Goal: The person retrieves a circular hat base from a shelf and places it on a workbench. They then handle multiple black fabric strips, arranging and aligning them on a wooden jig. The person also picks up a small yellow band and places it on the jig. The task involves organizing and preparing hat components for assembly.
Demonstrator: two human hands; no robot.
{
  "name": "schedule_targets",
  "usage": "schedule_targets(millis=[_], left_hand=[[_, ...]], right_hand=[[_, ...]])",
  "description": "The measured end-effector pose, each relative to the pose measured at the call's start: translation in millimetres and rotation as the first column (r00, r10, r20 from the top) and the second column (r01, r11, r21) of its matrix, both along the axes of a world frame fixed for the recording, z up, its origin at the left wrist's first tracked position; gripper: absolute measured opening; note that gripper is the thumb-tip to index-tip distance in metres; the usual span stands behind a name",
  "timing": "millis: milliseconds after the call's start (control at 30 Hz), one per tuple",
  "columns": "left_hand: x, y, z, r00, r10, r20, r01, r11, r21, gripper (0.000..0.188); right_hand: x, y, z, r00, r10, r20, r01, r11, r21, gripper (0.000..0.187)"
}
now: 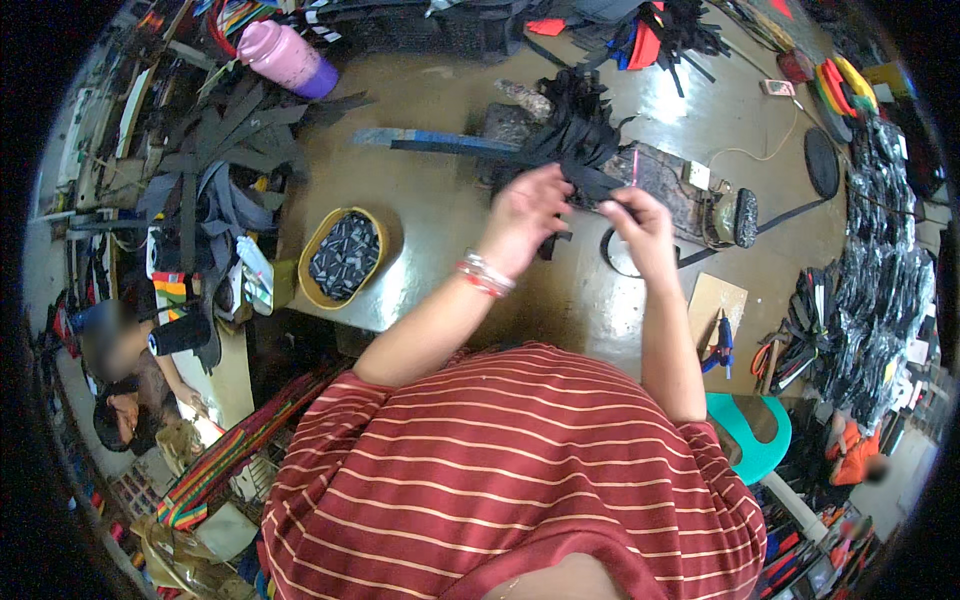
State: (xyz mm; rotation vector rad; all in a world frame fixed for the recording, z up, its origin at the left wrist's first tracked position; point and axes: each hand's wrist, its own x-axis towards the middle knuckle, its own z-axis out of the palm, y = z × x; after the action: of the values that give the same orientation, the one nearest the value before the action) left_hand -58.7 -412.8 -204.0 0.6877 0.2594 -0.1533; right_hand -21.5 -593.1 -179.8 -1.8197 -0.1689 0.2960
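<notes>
My right hand (645, 228) pinches the end of a black webbing strap (592, 182) between thumb and fingers. Just left of it, my left hand (522, 215) is beside the same strap, its fingers loosely bent and apart. Beyond both hands lies a heap of black straps (575, 120). Another dark strap reaches left from there along a blue strip (435, 138) on the table. Right of the heap is a dark speckled slab (655, 182) with a small white box (697, 176) on it. Partly behind my right hand is a round white-and-black item (622, 255).
A yellow tub (305, 272) of small black pieces stands left on the table (450, 260). Farther off are a pink-purple bottle (285, 58) and grey straps. To the right are a blue glue gun (722, 345), a black strap roll (822, 163), plastic-wrapped bundles (880, 270) and a teal stool (755, 440).
</notes>
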Motion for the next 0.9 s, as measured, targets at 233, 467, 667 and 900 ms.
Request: schedule_targets(millis=[233,467,667,900], left_hand=[[31,79,-36,0.797,0.538,-0.273,-0.501,0.843,0.198,0.014],[54,132,-106,0.691,0.631,-0.353,-0.592,0.774,0.224,0.017],[55,140,-117,0.699,0.601,-0.388,-0.591,0.791,0.159,0.015],[59,152,-122,0.707,0.546,-0.449,-0.558,0.821,0.12,0.015]], right_hand=[[8,-29,36,0.959,0.278,-0.054,-0.257,0.772,-0.582,0.029],[88,-92,-9,0.994,0.109,-0.009,-0.088,0.75,-0.656,0.026],[111,-105,-95,0.992,0.102,-0.08,-0.128,0.855,-0.502,0.028],[79,-108,-93,0.997,-0.001,-0.072,-0.035,0.862,-0.505,0.027]])
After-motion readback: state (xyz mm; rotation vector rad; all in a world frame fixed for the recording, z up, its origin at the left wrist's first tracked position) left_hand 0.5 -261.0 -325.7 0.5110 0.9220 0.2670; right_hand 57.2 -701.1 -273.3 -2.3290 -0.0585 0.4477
